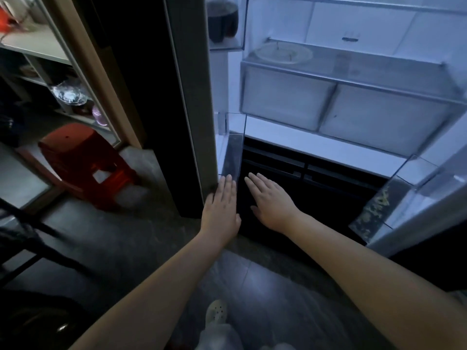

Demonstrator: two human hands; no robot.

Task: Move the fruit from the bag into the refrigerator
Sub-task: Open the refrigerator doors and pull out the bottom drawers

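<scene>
Reaching forward and down, both bare arms extend toward the open refrigerator (353,102), which fills the upper right of the head view with its interior lit. The left hand (222,205) lies palm down with its fingers (226,185) straight and together, grasping nothing; their tips sit at the bottom corner of the left door (192,97), though contact cannot be told. The right hand (270,200), just beside it, is likewise flat and released, held before the dark lower drawer front (316,178). Inside, a pale plate (283,54) rests on the glass shelf (379,69) above two frosted drawers (285,97). A dark bottle (222,21) stands in the upper bin of the left door. A red stool (83,162) stands on the tiled floor (265,281) to the left.
</scene>
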